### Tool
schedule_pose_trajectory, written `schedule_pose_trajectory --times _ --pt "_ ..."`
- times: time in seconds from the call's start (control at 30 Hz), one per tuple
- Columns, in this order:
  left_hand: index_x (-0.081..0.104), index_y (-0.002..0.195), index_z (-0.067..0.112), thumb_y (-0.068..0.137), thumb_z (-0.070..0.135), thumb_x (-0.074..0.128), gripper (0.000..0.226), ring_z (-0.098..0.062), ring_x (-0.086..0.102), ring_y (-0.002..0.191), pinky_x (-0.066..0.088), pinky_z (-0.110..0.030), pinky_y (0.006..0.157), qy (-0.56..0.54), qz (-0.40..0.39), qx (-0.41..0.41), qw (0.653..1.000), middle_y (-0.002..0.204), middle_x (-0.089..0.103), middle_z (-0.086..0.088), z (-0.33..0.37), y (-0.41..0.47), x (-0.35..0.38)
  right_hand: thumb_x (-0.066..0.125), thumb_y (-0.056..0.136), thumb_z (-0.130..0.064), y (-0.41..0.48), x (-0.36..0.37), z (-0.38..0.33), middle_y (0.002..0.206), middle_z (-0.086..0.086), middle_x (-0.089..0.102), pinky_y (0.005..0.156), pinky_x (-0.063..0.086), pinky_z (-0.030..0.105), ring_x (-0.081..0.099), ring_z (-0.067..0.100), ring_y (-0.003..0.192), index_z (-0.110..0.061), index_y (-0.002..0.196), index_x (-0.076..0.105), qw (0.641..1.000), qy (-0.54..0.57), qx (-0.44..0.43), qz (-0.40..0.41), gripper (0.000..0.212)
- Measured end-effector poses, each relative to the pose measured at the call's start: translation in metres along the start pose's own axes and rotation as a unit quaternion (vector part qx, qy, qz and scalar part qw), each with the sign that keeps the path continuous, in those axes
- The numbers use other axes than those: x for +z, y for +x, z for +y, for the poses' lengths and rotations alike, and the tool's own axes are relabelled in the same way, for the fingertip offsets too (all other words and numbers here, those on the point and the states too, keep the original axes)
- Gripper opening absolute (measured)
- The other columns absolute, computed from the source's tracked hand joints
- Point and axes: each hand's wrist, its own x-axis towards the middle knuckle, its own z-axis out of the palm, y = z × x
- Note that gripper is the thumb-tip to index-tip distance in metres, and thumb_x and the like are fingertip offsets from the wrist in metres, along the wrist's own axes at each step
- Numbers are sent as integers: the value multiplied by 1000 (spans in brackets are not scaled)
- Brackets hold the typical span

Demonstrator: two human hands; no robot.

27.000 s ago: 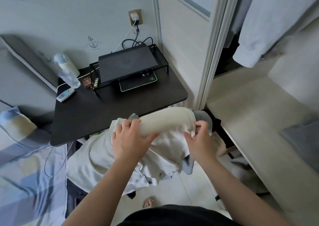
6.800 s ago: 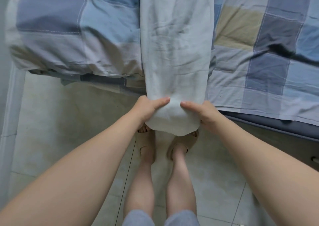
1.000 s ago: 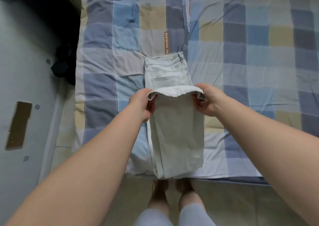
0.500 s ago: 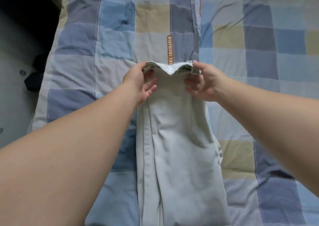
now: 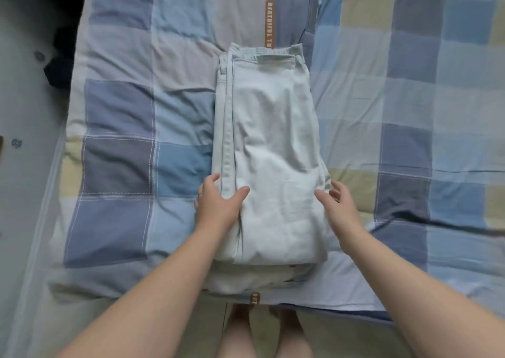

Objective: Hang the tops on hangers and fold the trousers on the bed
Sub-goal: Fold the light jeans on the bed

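Trousers [image 5: 273,152]: one pale folded pair, flat on checked bedcover [image 5: 120,112].
Left hand [image 5: 218,207]: relaxed, resting on Trousers' left edge.
Right hand [image 5: 341,207]: spread, beside their right edge.
Beyond Trousers: one brown label strip [image 5: 269,21].

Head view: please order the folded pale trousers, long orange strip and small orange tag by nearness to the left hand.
1. Pale trousers: touching left hand.
2. Small orange tag: near edge of bed.
3. Long orange strip: beyond trousers.

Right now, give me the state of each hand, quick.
Left hand: open, resting on the left edge of the folded trousers.
Right hand: open, holding nothing, at the trousers' right edge.
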Motion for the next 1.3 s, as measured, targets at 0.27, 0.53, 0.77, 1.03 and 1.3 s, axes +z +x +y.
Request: schedule_pose_trajectory --times 0.27,0.53,0.77,1.03,1.3 --pt "23 151 22 66 60 82 110 -27 56 125 46 -45 106 -14 -7 -51 999 141 54 0 -58 -43 27 81 71 -59 -17 13 80 141 0 53 105 48 46 57 24 121 -19 150 32 990 32 107 -83 101" --pt "51 134 7 81 53 76 75 -34 58 120 49 -44 101 17 -21 -81 996 134 61 -9 -59 -47 25 80 84 -34 -31 1 73 117 4 67 91 55 39 65 22 100 -11 121 60 994 -17 77 -77 48" --pt "64 123 15 71 52 82 66 -29 66 89 47 -29 56 -76 -115 -165 977 115 69 -6 -50 -74 6 68 92 -31 -76 -14 68 114 0 62 91 58 46 62 22 99 -14 122 55 993 25 92 -70 37" --pt "66 109 9 83 42 81 44 -19 51 62 42 -23 47 -48 -150 -240 958 82 59 -6 -73 -144 -29 73 89 -19 -157 -29 78 118 7 64 60 59 34 64 27 103 -9 116 58 981 88 155 -84 33" --pt "65 104 11 83 40 81 39 -18 48 55 38 -19 40 -52 -170 -301 937 83 61 -7 -96 -222 -56 75 88 -19 -240 -55 76 108 9 62 50 55 29 62 23 87 -13 102 57 973 57 200 -96 23"
